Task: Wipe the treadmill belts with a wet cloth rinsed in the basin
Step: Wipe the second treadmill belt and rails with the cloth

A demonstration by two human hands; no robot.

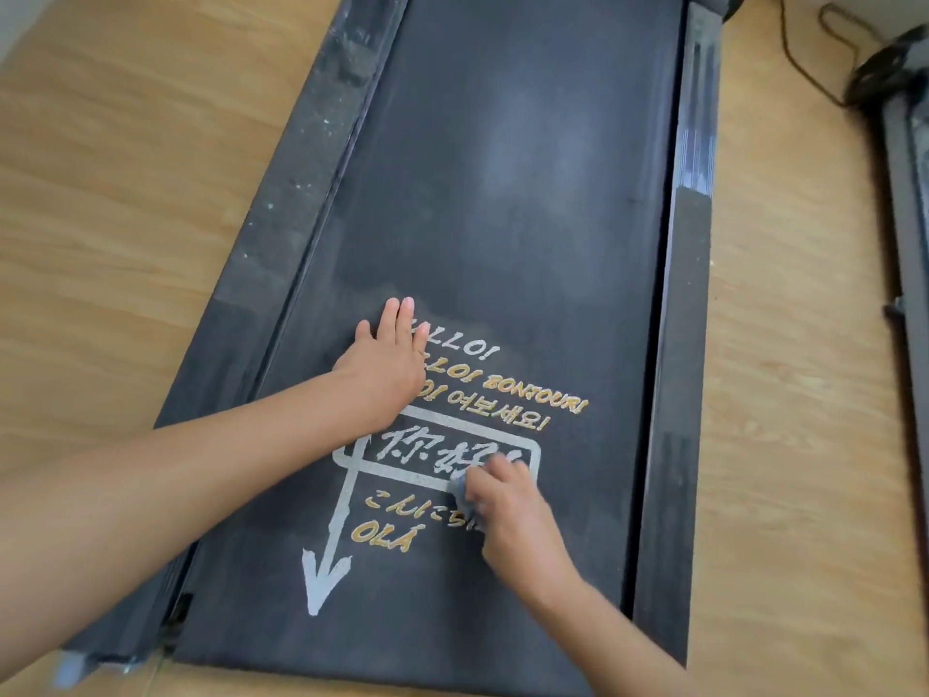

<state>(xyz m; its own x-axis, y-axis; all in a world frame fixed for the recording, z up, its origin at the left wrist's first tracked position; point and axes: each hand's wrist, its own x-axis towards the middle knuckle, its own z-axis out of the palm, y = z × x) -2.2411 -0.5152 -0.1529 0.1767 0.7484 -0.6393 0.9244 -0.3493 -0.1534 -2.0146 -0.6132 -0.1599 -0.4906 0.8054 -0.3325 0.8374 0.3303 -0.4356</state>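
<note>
**Cloth on the Belt's Printed Panel**

A dark treadmill belt (pixel 502 193) ran up the middle of the view, lying low on a wooden floor (pixel 125 193). The person's two hands were both on it, set apart from each other. The left hand (pixel 389 359) lay flat on the belt with its fingers straight and together, holding nothing, and it covered the start of the gold greetings (pixel 528 399) printed there. The right hand (pixel 513 500) was nearer the person, with its fingers curled and clamped on a small blue-grey cloth (pixel 460 487). Only a corner of the cloth showed from under the fingers. It was pressed to the belt at the lower right edge of the white box (pixel 442 450) that framed the white characters.

A white arrow (pixel 321 570) ran from the box toward the near end of the belt. The left side rail (pixel 281 233) looked dusty and speckled, and pale smears marked the far part of the belt. The right side rail (pixel 678 344) was darker. A dark cable (pixel 799 57) lay on the floor at the upper right, near part of another machine (pixel 905 193) at the frame's edge.
</note>
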